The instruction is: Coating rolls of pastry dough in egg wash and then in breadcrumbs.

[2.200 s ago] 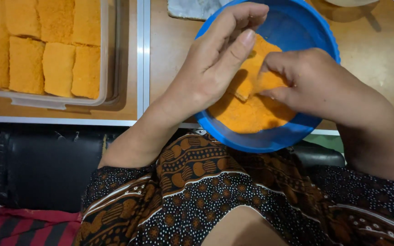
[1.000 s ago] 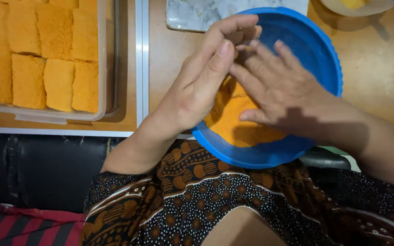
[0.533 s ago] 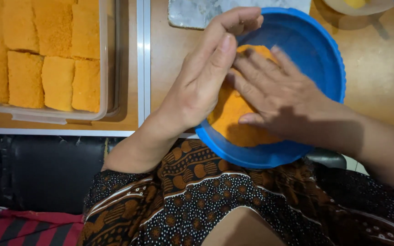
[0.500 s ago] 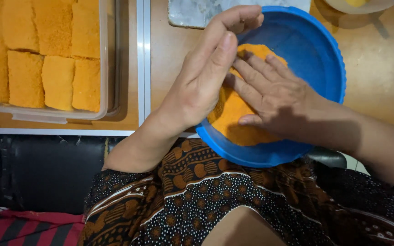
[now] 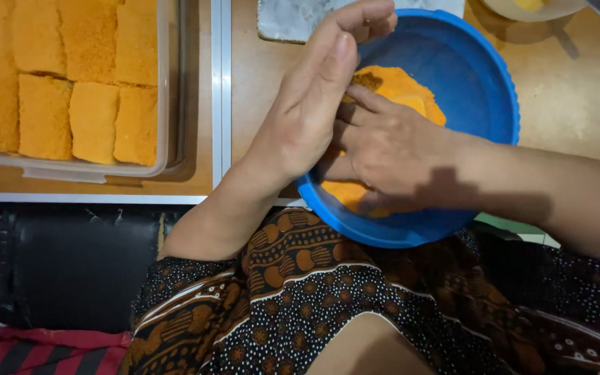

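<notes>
At the far left, a clear plastic container (image 5: 164,90) is sitting on the wooden bench (image 5: 258,90), and it is holding orange breaded squares (image 5: 92,118) lying flat, side by side in rows. Next to it, a metal strip (image 5: 218,97) is running across the bench from top to bottom. More to the right, the left hand (image 5: 310,104) is standing on its edge with the fingers straight and together, reaching over the rim of a blue round bowl (image 5: 480,90); its grip is open and flat, and it is pressing sideways against the right hand. The right hand (image 5: 390,149) is lying palm down inside the bowl, fingers spread a little, on top of the orange crumbs (image 5: 401,87) (whether a piece is under the palm, I cannot tell). The crumbs are piling in the left half of the bowl. Near the top right corner, a pale dish (image 5: 522,8) is standing on the bench.
</notes>
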